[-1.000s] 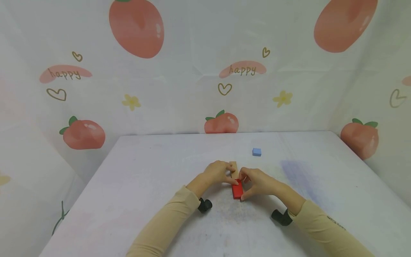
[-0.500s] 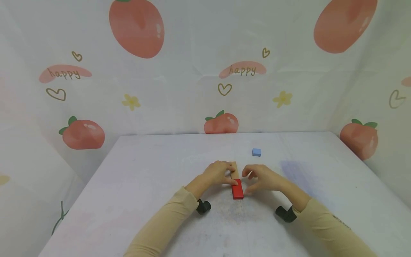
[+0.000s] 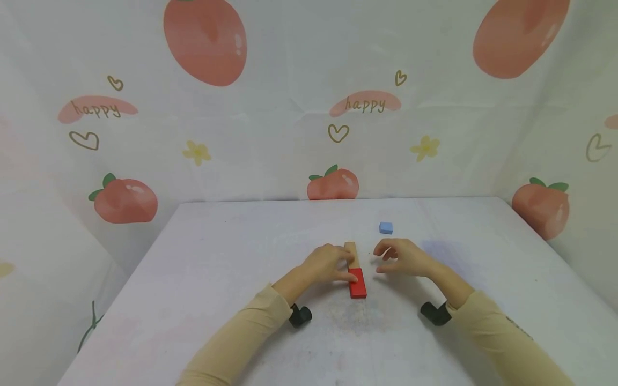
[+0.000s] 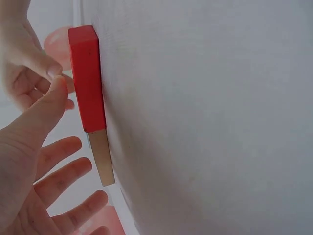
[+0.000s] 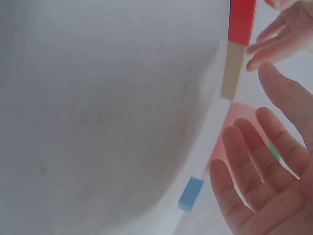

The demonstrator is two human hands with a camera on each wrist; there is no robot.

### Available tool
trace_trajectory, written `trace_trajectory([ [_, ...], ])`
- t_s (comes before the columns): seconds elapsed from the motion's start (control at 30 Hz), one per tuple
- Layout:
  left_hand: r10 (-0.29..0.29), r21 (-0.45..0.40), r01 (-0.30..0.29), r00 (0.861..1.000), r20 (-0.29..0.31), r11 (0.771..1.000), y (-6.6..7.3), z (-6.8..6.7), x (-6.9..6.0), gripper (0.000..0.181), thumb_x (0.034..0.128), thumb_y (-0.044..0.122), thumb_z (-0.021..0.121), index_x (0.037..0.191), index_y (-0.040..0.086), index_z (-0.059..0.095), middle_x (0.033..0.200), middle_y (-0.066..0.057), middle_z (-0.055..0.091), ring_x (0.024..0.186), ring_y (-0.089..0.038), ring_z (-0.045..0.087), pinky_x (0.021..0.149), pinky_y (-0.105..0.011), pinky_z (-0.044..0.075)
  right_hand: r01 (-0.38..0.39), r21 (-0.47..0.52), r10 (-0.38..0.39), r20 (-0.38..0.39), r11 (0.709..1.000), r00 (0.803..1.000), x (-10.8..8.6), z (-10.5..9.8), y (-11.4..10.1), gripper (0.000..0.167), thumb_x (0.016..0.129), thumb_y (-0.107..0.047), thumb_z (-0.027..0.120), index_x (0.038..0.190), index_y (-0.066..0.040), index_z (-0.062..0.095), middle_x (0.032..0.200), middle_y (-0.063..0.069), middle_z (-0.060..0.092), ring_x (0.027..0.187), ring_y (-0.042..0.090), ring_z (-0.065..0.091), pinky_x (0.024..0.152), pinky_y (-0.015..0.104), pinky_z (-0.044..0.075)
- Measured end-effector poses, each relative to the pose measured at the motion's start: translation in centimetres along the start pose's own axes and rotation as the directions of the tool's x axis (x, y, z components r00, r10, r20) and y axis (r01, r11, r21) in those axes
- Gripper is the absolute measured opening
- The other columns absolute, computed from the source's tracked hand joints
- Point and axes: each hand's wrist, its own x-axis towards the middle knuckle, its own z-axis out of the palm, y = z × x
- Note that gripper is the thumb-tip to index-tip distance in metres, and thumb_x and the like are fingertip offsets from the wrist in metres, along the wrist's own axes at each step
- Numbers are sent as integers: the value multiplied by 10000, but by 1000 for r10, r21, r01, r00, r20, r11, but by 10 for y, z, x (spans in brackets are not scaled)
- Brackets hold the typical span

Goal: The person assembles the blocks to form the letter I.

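A red block point(image 3: 357, 284) and a tan wooden block point(image 3: 353, 254) lie end to end on the table, the red one nearer to me. Over their left side is my left hand point(image 3: 325, 264), its thumb above the red block and its fingers by the tan one. In the left wrist view the fingers point(image 4: 66, 178) are spread and loosely bent, gripping neither block. My right hand point(image 3: 404, 257) hovers to the right of the blocks, holding nothing. The right wrist view shows its fingers point(image 5: 254, 156) relaxed and apart.
A small blue block point(image 3: 385, 228) sits farther back on the white table point(image 3: 241, 236), beyond my right hand. A patterned cloth point(image 3: 270, 96) hangs behind the table. Each wrist carries a black camera mount point(image 3: 436, 313).
My right hand has come away from the red block and moved right and back toward the blue block. My left hand has shifted slightly left. The blocks lie where they were.
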Motion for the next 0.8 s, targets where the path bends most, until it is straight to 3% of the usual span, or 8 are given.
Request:
trace_trajectory([
  [0.2, 30, 18, -29, 999, -30, 999, 1, 2, -2, 439, 788, 453, 699, 1135, 185, 688, 1202, 24, 656, 1070, -182, 614, 922, -283, 483, -30, -7, 30, -15, 1000, 999, 2, -4, 4, 302, 762, -164, 752, 961, 13, 610, 950, 153, 663, 837, 258, 658, 799, 449, 546],
  [0.43, 24, 40, -24, 999, -22, 999, 0, 5, -3, 433, 805, 432, 690, 1155, 178, 681, 1231, 10, 643, 1079, -201, 611, 931, -297, 480, -101, -5, 100, -44, 995, 994, 5, -8, 10, 293, 776, -159, 743, 972, 13, 611, 974, 160, 660, 853, 240, 653, 819, 446, 545],
  [0.47, 37, 40, -36, 999, -34, 999, -5, 11, 0, 451, 807, 484, 668, 1150, 193, 683, 1226, 22, 644, 1064, -196, 611, 912, -292, 483, -103, -4, 103, -49, 995, 993, 5, -9, 11, 297, 778, -160, 742, 975, 19, 610, 977, 168, 658, 856, 245, 652, 818, 446, 546],
  [0.8, -76, -24, 77, 995, 67, 997, 7, 1, -3, 458, 802, 431, 694, 1196, 200, 655, 1296, 35, 597, 1180, -185, 553, 1000, -310, 440, -147, 15, 147, -144, 989, 979, 9, -19, 25, 323, 787, -124, 723, 1015, 75, 609, 992, 244, 648, 851, 304, 659, 791, 422, 558],
])
